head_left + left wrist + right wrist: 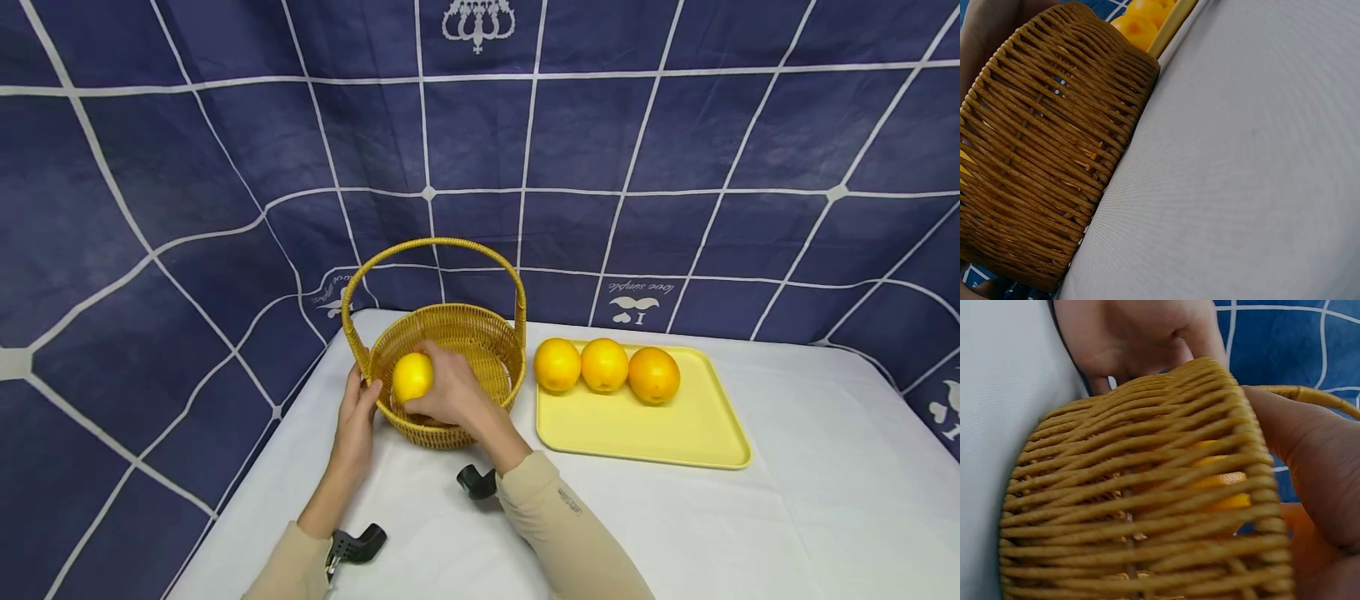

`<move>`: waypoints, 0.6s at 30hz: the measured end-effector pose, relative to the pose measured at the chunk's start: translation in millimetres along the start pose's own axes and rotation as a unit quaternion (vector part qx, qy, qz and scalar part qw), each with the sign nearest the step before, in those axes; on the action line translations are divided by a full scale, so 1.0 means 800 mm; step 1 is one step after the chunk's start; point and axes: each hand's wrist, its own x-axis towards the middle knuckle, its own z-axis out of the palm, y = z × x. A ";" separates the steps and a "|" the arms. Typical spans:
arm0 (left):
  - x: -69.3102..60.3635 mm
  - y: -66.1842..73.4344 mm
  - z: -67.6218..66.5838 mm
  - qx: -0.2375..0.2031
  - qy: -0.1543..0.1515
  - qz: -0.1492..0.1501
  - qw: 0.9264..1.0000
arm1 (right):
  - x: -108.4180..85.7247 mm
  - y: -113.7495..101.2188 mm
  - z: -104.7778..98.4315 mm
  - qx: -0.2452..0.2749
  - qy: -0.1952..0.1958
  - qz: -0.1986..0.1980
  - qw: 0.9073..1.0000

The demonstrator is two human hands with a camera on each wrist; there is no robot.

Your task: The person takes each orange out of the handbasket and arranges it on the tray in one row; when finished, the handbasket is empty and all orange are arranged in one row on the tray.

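A wicker basket (431, 435) with a tall arched handle stands on the white table. My right hand (453, 390) reaches over its near rim and grips an orange (412, 377) inside the basket, toward the left. In the right wrist view, part of that orange (1225, 481) shows through the weave. At the basket's left side, my left hand (356, 429) holds the rim by the foot of the handle, thumb near the top edge. The left wrist view is mostly filled by the woven side (1054, 137); how that hand's fingers lie is largely hidden there.
Right of the basket lies a yellow tray (630, 429). Three oranges sit in a row along its back left part: a left one (557, 364), a middle one (604, 364) and a right one (654, 375). A blue checked cloth (600, 142) hangs behind the table (825, 500).
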 end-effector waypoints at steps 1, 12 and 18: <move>-0.001 0.000 -0.001 0.001 0.001 0.000 1.000 | -0.003 -0.001 -0.002 0.003 0.003 0.000 1.000; 0.004 -0.002 0.003 0.004 -0.008 -0.001 1.000 | -0.042 0.033 -0.048 0.024 0.077 -0.018 0.997; 0.002 0.000 -0.002 -0.008 -0.006 -0.008 1.000 | -0.066 0.050 -0.075 0.054 0.107 -0.031 0.992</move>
